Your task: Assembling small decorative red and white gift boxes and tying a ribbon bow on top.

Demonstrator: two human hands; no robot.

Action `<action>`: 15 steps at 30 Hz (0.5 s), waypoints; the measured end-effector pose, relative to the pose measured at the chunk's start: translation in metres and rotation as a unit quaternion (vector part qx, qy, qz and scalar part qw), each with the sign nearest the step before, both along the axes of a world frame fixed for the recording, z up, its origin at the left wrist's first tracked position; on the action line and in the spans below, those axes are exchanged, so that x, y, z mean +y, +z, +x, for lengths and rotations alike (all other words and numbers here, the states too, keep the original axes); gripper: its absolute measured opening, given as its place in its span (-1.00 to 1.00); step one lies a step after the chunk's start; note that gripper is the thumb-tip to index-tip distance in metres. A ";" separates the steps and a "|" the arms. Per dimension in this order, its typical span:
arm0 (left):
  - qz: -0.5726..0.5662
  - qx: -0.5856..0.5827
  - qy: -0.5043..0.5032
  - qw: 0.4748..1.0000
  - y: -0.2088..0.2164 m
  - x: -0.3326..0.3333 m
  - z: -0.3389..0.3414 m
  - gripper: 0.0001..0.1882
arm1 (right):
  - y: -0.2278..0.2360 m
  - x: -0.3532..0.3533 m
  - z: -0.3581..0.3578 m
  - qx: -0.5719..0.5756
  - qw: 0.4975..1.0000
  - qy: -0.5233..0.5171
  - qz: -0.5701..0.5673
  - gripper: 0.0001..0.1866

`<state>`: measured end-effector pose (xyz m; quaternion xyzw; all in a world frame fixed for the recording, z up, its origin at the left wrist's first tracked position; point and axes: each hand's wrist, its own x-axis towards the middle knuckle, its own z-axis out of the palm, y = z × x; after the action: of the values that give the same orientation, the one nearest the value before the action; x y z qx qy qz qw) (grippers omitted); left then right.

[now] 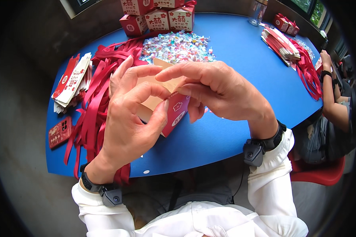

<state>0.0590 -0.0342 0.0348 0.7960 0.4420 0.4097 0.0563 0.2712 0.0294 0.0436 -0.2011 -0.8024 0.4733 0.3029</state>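
A small red paper gift box [171, 125] with a pale flower print is held up in front of me, its top unfolded and its tan inside showing. My left hand [124, 114] pinches the box's upper edge between thumb and forefinger, its other fingers curled over the far side. Just beside that pinch, my right hand [223, 93] grips the same edge near the corner with thumb and fingers. Both hands hide much of the box's far side and base.
Loose red ribbons [95, 106] lie at left, beside flat folded box blanks [73, 81] and a red phone [60, 131]. Wrapped candies [178, 47] are heaped behind the hands; finished boxes [158, 19] are stacked behind them. Another person's arm [330, 93] is at right, near more ribbons [309, 75].
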 end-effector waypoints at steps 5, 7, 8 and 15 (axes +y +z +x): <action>-0.043 -0.037 -0.031 0.998 0.001 0.003 0.001 -0.83 | -0.004 0.005 0.002 0.001 0.996 0.015 0.093 -0.59; -0.046 -0.052 -0.046 0.997 -0.002 0.006 0.000 -0.83 | -0.011 0.008 0.002 0.007 0.989 0.038 0.146 -0.61; -0.048 -0.059 -0.054 0.996 -0.003 0.007 0.000 -0.83 | -0.011 0.007 0.003 0.014 0.989 0.036 0.145 -0.64; -0.046 -0.056 -0.027 0.997 -0.005 0.008 -0.004 -0.89 | -0.007 0.011 -0.001 0.024 0.985 0.019 0.169 -0.84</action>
<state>0.0547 -0.0261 0.0296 0.7801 0.4345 0.4315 0.1283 0.2701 0.0406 0.0370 -0.1203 -0.8668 0.3416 0.3427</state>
